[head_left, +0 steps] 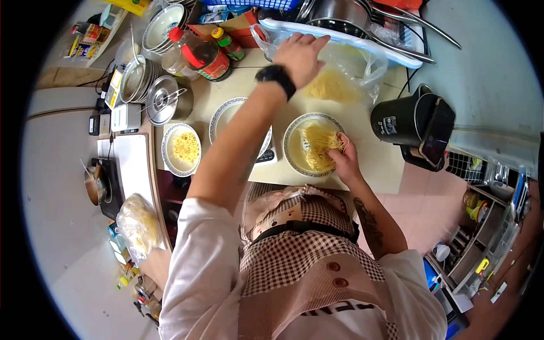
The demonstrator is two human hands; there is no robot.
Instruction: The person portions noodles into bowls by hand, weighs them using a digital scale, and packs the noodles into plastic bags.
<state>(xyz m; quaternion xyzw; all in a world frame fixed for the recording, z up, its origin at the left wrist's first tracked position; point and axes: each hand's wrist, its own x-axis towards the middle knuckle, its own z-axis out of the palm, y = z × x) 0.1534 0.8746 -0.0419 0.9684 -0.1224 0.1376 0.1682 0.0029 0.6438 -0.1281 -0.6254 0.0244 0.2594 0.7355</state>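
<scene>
One camera sits on the person's head and looks forward and down. The apron [300,255] is at the bottom, big and close, seen from above. The table [386,164] is higher up in the middle, a bit farther away. The left hand [300,56] and the right hand [344,158] are both in view. The view is very wide and round, with black corners. It takes in the floor [428,207] and a shelf [481,241] on the right.
</scene>
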